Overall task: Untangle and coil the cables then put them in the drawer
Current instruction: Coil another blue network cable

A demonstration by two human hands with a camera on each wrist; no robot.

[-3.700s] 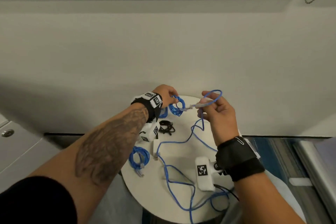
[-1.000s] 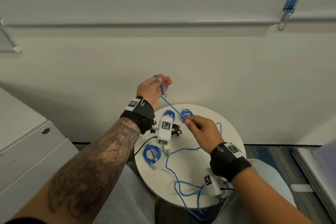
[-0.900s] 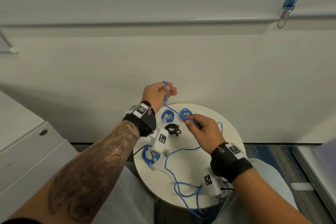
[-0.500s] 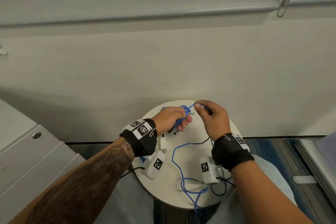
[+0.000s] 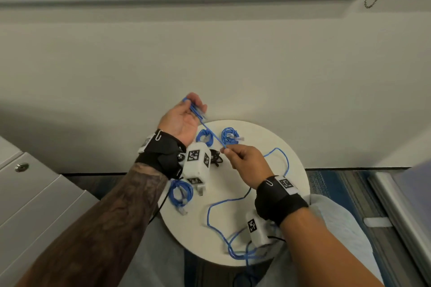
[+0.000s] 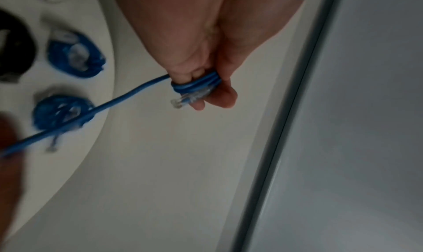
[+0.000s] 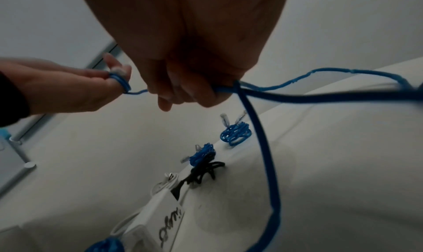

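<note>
While we look across the round white table [image 5: 263, 147] from left to right, we count three finished blue coils: one [image 5: 180, 193] at the table's left edge, and two at its far side, one [image 5: 204, 136] just left of the other [image 5: 229, 134]. We also count one small black cable bundle [image 5: 215, 158] near the table's middle and one uncoiled blue cable [image 5: 211, 211].

Our left hand [image 5: 180, 119], raised beyond the table's far left edge, has a few turns of that blue cable wound round its fingers [image 6: 219, 93], which curl on them; a clear plug [image 6: 183, 100] sticks out of the wrap. A taut stretch runs down to our right hand [image 5: 245, 163], over the table's middle, whose fingertips pinch it. Past the right hand the thin, kinked cable loops loosely across the table's right side and over its near edge.
</note>
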